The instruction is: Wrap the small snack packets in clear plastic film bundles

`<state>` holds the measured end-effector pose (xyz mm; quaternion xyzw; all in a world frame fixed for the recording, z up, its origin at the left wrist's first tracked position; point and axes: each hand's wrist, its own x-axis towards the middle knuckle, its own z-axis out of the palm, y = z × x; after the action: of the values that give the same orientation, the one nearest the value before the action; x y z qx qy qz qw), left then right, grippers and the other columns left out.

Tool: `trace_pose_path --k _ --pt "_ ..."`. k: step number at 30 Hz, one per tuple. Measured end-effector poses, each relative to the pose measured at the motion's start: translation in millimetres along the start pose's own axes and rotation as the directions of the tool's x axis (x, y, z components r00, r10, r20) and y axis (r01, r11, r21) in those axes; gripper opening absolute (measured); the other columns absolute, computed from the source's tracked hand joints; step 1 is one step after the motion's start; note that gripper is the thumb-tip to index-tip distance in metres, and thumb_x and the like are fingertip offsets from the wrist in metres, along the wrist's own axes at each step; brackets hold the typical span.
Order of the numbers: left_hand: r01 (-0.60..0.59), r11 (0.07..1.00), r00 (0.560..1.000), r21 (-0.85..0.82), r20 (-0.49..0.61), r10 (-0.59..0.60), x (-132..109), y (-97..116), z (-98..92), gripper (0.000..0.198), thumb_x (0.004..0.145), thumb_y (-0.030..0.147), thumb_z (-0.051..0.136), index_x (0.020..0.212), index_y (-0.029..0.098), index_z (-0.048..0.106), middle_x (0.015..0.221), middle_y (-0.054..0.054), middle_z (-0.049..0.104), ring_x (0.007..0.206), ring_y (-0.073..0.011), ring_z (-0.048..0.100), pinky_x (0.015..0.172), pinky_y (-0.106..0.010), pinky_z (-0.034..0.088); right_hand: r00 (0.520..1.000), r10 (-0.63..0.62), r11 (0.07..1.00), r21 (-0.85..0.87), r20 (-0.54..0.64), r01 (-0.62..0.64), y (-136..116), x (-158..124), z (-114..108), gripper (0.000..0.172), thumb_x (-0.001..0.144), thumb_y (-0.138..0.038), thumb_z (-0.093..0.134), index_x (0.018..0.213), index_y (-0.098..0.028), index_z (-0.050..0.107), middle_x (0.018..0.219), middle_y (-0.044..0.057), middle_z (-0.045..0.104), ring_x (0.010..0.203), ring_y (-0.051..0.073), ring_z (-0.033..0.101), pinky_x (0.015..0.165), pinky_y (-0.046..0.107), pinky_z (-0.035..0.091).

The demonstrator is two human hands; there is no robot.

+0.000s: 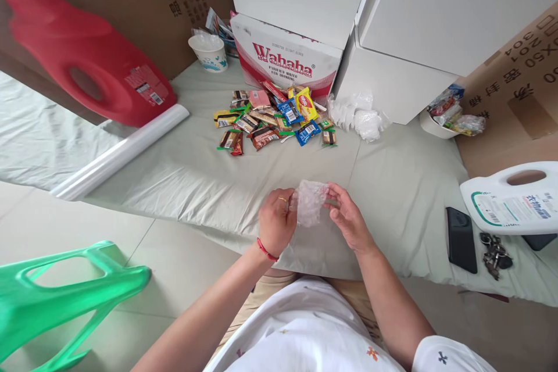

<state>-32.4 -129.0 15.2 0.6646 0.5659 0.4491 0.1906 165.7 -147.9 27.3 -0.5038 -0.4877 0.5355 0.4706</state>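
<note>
- Left hand point(276, 221): fingers curled in and closed on the near-left edge of a piece of crumpled clear plastic point(310, 202); red bracelet point(267, 250) at its wrist.
- Right hand point(346, 212): partly open, thumb apart from the fingers, fingertips at the right edge of the plastic. Whether they gripped it or only touched it could not be told.
- The plastic was between the two hands, above the near part of the cloth-covered surface point(392, 186).
- Ahead of the left hand: a loose pile of small wrapped packets point(265, 119), in yellow, blue, red and brown.
- Ahead of the right hand: a bunch of whitish translucent plastic point(368, 124), just beside the pile.
- Farther ahead of both hands: a Wahaha carton point(285, 55), behind the pile.
- Well to the right of the right hand: a black phone point(461, 238), keys point(496, 254) just beside it, and a white bottle point(514, 200) lying on its side.
- Well to the left of the left hand: a green stool point(74, 290) on the floor.
</note>
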Motion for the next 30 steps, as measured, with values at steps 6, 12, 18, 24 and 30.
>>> trace_pose_path --k 6,12,18,24,30 --pt "0.282 0.914 0.958 -0.291 0.137 -0.252 -3.1 9.5 -8.5 0.045 0.101 0.048 0.049 0.065 0.020 0.051 0.057 0.003 0.044 0.054 -0.0112 0.040 0.055 -0.026 0.032 0.978 0.117 0.991 0.087 -0.170 -0.104 -7.1 13.1 10.8 0.037 0.078 -0.057 0.081 0.083 -0.022 0.070 0.072 -0.001 0.061 0.068 0.014 0.054 0.065 0.027 0.048" --pt "0.637 0.400 0.741 -0.659 0.379 -0.555 6.0 10.2 -15.2 0.061 0.082 0.071 0.065 0.056 0.022 0.039 0.048 0.006 0.034 0.043 -0.0077 0.029 0.041 -0.023 0.025 0.938 0.309 0.939 0.207 -0.161 -0.274 -2.8 9.8 -1.2 0.044 0.063 -0.056 0.089 0.078 -0.020 0.068 0.064 -0.003 0.057 0.060 0.011 0.049 0.055 0.024 0.042" --pt "0.648 0.319 0.677 -0.692 0.330 -0.658 10.4 15.6 -10.6 0.072 0.078 0.082 0.064 0.057 0.024 0.027 0.047 0.008 0.024 0.041 -0.0064 0.026 0.038 -0.021 0.025 0.943 -0.019 0.998 -0.064 -0.333 -0.002 -11.9 -10.4 3.6 0.031 0.088 -0.054 0.073 0.088 -0.023 0.069 0.074 0.000 0.060 0.068 0.015 0.053 0.064 0.029 0.047" --pt "0.567 0.528 0.788 -0.633 0.231 -0.571 1.5 15.0 -1.9 0.071 0.091 0.077 0.051 0.051 0.024 0.028 0.044 0.004 0.031 0.043 -0.0091 0.032 0.043 -0.024 0.030 0.917 -0.396 0.805 -0.501 -0.054 0.318 -27.2 -32.7 41.8 0.045 0.087 -0.052 0.077 0.123 -0.027 0.066 0.125 0.011 0.059 0.111 0.027 0.058 0.098 0.044 0.052" --pt "0.591 0.612 0.795 -0.526 0.251 -0.552 -2.3 5.2 -7.1 0.062 0.091 0.071 0.054 0.055 0.022 0.044 0.045 0.004 0.033 0.044 -0.0098 0.032 0.045 -0.025 0.026 0.927 -0.344 0.800 -0.564 -0.150 0.205 -15.2 -17.4 31.8 0.014 0.097 -0.038 0.066 0.091 -0.028 0.074 0.122 0.010 0.059 0.121 0.026 0.056 0.106 0.048 0.048"
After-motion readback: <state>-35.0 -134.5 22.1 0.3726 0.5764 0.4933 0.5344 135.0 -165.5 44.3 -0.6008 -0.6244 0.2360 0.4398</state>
